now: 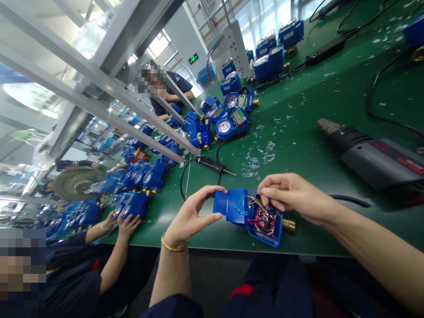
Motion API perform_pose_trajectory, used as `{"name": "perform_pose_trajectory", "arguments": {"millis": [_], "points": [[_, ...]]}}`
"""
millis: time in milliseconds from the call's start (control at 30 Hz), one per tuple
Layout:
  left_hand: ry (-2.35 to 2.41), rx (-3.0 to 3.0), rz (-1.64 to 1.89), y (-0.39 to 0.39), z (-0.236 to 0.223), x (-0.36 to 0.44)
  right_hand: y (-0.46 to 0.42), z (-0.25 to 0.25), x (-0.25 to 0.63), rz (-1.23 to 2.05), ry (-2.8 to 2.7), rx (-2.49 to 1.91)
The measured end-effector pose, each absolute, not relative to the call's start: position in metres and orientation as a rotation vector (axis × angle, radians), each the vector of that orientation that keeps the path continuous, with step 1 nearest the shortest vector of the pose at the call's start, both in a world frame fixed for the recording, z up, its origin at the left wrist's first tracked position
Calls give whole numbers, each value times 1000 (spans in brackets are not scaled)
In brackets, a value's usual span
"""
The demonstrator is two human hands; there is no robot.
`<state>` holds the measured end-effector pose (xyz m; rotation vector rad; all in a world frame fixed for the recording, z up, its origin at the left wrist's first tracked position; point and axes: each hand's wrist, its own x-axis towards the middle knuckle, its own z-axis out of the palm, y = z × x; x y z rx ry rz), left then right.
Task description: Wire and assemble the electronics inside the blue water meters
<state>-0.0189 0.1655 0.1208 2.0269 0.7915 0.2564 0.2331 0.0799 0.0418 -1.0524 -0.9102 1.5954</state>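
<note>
My left hand (194, 213) grips a blue plastic cover (230, 205) hinged or joined to an open blue water meter body (265, 225) by its edge. My right hand (293, 196) pinches at the top of the meter, its fingertips on the thin wires near the cover. Red, black and yellow wires (263, 218) lie bunched inside the open housing. A brass pipe fitting (289, 225) sticks out of the meter's right side. The hands hide part of the cover and the meter's upper edge.
A green workbench (298, 110) carries a black electric screwdriver (210, 164), a large dark power tool (374, 159), white scraps, cables and several blue meters. A co-worker's hands (121, 221) hold another meter at the left. Another person (168, 90) sits beyond metal rails (99, 88).
</note>
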Motion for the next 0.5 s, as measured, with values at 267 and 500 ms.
{"name": "perform_pose_trajectory", "arguments": {"millis": [267, 500], "points": [[992, 2098, 345, 159, 123, 1, 84, 41, 220, 1595, -944, -958], [798, 2398, 154, 161, 122, 53, 83, 38, 217, 1585, -943, -942]]}}
